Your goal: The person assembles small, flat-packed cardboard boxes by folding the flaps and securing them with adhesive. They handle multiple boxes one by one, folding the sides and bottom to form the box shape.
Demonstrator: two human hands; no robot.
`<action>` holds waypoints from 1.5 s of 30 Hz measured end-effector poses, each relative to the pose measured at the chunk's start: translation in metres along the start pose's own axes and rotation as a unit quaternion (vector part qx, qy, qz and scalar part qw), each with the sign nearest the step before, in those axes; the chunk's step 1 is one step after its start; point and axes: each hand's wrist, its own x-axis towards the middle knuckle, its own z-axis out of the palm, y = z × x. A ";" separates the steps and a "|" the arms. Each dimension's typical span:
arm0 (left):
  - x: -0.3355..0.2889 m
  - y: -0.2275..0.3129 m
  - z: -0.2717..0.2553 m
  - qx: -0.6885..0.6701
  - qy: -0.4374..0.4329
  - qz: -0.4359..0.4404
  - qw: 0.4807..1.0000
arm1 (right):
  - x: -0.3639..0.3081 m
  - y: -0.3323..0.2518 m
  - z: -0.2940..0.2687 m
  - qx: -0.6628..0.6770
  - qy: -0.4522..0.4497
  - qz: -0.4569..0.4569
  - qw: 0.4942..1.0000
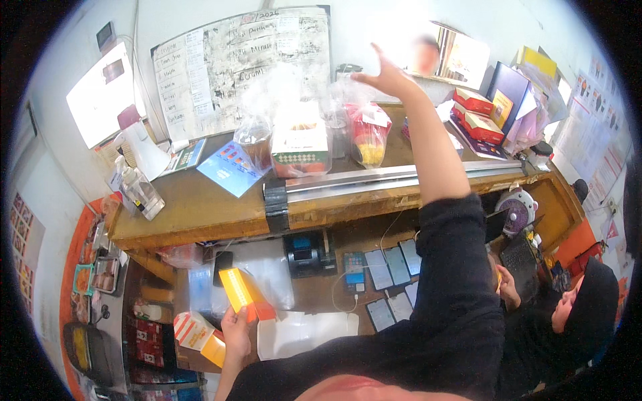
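My left hand (235,332) is closed on a yellow and orange folded paper carton (245,294), low on the left above the desk below the counter. Next to that hand are a striped orange and white carton (199,334) and an unfolded white box (304,333). My right hand (389,79) is raised high over the wooden counter, fingers spread, with nothing in it. Closest below it stands a clear plastic bag (369,137) with red and yellow contents. Left of that bag is a white and green box (301,142), also wrapped in plastic.
Several phones (396,266), a card terminal (306,254) and a cable lie under the counter (200,210). Red boxes (483,127) and a pump bottle (142,195) stand on top. At right, a co-worker in black (595,307) sits close by a keyboard (519,259).
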 end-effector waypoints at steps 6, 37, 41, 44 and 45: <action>0.001 -0.022 -0.019 -0.072 0.049 0.025 0.996 | 0.031 -0.015 0.026 0.010 -0.340 0.125 0.932; 0.038 -0.059 0.001 0.007 0.061 -0.032 0.998 | 0.112 0.268 0.002 0.259 0.148 0.273 0.914; 0.040 -0.064 0.001 0.001 0.049 -0.015 0.999 | 0.102 0.332 0.026 0.184 0.183 0.226 0.939; 0.043 -0.077 -0.012 0.058 0.059 -0.031 0.996 | 0.099 0.365 0.042 0.061 0.233 0.141 0.960; 0.042 -0.064 0.007 0.038 0.056 -0.028 0.997 | 0.098 0.379 0.044 0.016 0.248 0.112 0.962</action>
